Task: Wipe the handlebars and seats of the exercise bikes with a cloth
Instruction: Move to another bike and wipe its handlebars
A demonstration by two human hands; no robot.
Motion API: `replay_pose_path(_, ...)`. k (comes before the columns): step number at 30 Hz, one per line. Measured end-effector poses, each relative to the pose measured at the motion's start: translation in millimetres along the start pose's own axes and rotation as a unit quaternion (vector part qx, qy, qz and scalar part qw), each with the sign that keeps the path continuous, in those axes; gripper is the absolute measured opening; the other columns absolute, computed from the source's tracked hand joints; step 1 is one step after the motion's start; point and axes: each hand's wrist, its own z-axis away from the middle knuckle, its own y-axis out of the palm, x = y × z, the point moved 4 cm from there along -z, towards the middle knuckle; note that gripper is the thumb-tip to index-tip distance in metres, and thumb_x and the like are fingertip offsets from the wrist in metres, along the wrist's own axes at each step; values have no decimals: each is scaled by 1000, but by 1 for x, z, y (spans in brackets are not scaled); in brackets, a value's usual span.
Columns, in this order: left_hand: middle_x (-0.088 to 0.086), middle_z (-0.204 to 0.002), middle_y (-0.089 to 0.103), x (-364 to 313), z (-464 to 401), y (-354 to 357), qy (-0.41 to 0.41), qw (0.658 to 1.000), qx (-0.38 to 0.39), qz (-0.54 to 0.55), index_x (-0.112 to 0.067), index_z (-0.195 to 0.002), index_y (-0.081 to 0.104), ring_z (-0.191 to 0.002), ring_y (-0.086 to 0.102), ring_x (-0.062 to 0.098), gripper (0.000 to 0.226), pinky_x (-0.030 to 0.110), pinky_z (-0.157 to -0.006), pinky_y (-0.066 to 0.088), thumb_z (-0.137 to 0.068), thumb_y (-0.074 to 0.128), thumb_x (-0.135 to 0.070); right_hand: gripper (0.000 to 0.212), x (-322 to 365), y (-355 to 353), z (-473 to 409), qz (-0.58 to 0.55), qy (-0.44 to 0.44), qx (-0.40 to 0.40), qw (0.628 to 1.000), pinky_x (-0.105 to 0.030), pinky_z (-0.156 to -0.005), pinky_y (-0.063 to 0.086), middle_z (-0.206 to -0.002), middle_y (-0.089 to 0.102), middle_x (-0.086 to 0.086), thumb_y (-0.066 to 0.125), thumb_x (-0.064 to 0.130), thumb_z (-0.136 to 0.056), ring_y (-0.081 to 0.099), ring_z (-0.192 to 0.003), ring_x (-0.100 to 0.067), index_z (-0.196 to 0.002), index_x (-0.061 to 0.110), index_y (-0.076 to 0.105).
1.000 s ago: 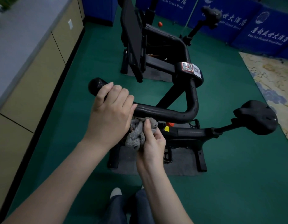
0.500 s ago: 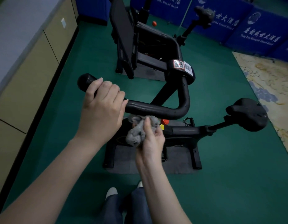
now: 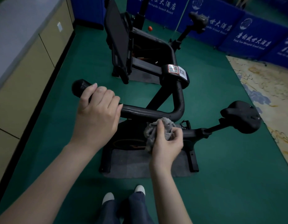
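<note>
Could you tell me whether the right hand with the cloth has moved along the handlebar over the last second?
Yes. The right hand with the cloth has slid along the handlebar, away from the left hand toward the bend.

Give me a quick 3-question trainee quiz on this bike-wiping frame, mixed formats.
1. True or false: the left hand grips the black tubular handlebar near its rounded end.
2. Multiple choice: the crumpled grey cloth in the right hand sits at
A) the black padded seat
B) the underside of the handlebar near its bend
C) the green floor
3. Fill in: the red and white QR stickers sit on the handlebar's ____ clamp.

Key
1. True
2. B; the seat is off to the right, untouched.
3. centre
</note>
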Motion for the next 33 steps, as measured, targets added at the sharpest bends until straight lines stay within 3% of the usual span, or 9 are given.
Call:
replay_pose_path(4, 5, -97, 61, 0, 1, 1, 1, 1000, -8, 5, -11, -96, 61, -105, 54, 27, 30, 35, -110, 13, -100, 36, -26, 21, 10, -16, -17, 24, -57, -51, 997, -9, -53, 43, -67, 63, 14, 74, 28, -82, 55, -58, 4, -76, 21, 56)
replay_pose_path(7, 5, -96, 62, 0, 1, 1, 0, 1000, -13, 5, -11, -96, 61, -104, 54, 27, 29, 35, -110, 13, -100, 36, -26, 17, 15, -15, -21, 67, -96, -59, 991, -13, -72, 49, -96, 61, 0, 75, 26, -82, 60, -85, -7, -89, 17, 63)
replay_pose_path(9, 5, -96, 61, 0, 1, 1, 0, 1000, -15, 5, -11, -95, 62, -104, 54, 27, 29, 34, -110, 11, -100, 36, -25, 17, 20, -14, -24, 89, -147, -54, 984, -7, -79, 46, -101, 58, -1, 76, 22, -81, 58, -90, -5, -94, 15, 67)
replay_pose_path(14, 5, -95, 61, -1, 0, 3, -9, 1000, -14, 9, -11, -94, 62, -104, 53, 27, 30, 33, -111, 11, -100, 36, -25, 27, 39, 1, -20, 208, -318, 72, 922, -11, -87, 43, -100, 61, 0, 76, -2, -74, 54, -97, -14, -99, 6, 72)
replay_pose_path(16, 5, -95, 61, 0, 1, 3, -8, 1000, -15, 9, -11, -94, 61, -104, 53, 27, 29, 34, -111, 11, -100, 36, -25, 26, 48, 7, -27, 261, -359, 122, 888, -21, -87, 44, -97, 64, 1, 75, -1, -75, 52, -94, -15, -100, 6, 72)
replay_pose_path(19, 4, -96, 60, 0, 1, 4, -5, 1000, -10, 9, -11, -95, 60, -104, 53, 26, 30, 34, -111, 11, -101, 35, -25, 14, 62, 13, -48, 323, -357, 156, 863, -39, -79, 45, -90, 67, -2, 72, 16, -84, 52, -88, -22, -96, 9, 72)
replay_pose_path(22, 4, -95, 60, 0, 1, 3, -5, 1000, -7, 8, -11, -95, 61, -104, 53, 26, 31, 33, -112, 10, -100, 34, -25, 15, 72, 29, -53, 360, -355, 226, 832, -32, -76, 39, -87, 67, -3, 67, 24, -88, 53, -87, -24, -92, 9, 70)
replay_pose_path(28, 4, -96, 60, 0, 1, 4, -5, 1000, -6, 7, -11, -95, 61, -105, 53, 26, 32, 34, -112, 11, -100, 33, -26, 21, 83, 78, -39, 404, -345, 422, 735, -29, -57, 30, -69, 59, 0, 58, 31, -93, 53, -70, -19, -83, 12, 60)
replay_pose_path(33, 5, -96, 61, 0, 2, 5, -2, 1000, -20, 9, -11, -95, 61, -105, 51, 25, 31, 34, -112, 12, -100, 34, -25, 35, 80, 73, -62, 459, -247, 465, 715, -25, -50, 30, -60, 47, 0, 53, 33, -96, 45, -58, -17, -69, 13, 44)
